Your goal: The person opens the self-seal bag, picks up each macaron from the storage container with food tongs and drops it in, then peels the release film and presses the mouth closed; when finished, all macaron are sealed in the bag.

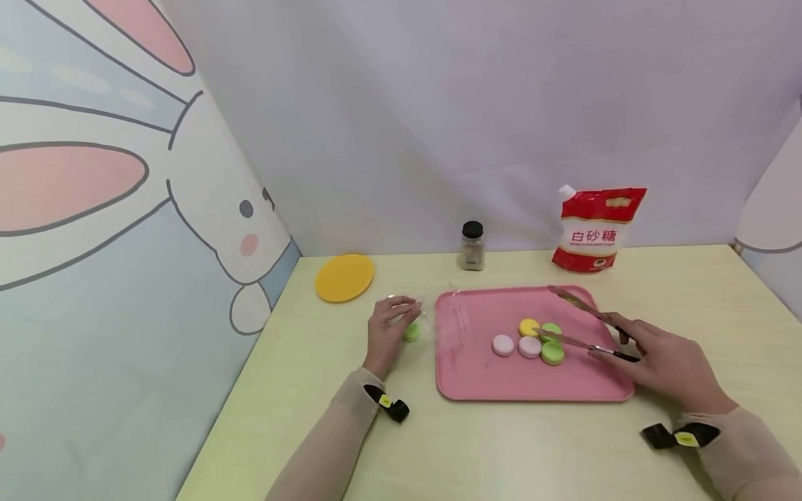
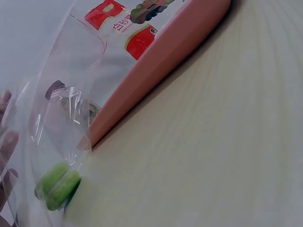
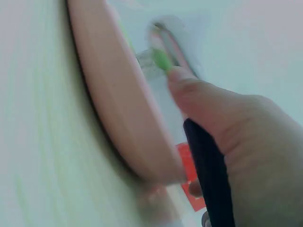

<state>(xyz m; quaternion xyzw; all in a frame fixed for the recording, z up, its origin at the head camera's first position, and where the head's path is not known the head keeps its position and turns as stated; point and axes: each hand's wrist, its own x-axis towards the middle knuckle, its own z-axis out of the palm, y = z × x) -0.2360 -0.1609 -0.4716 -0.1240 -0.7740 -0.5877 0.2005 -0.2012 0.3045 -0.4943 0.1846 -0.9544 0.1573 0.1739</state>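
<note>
My left hand (image 1: 390,330) pinches a clear plastic bag (image 1: 452,321) whose side overlaps the pink tray's left edge. Low inside the bag rests a green macaron (image 2: 57,185). In my right hand (image 1: 673,358) is a pair of tongs (image 1: 579,342) with dark handles, its two arms spread apart. One arm reaches over the macarons on the tray; the other points toward the tray's far right corner. Lying together there are a yellow macaron (image 1: 529,326), two green macarons (image 1: 553,353) and two pale pink macarons (image 1: 503,345). The right wrist view is blurred.
The pink tray (image 1: 476,383) lies on a light wooden table (image 1: 501,452). Behind it stand a black-capped jar (image 1: 473,247) and a red and white sugar pouch (image 1: 595,233). A yellow plate (image 1: 344,277) sits at the back left. Walls close off the back and left.
</note>
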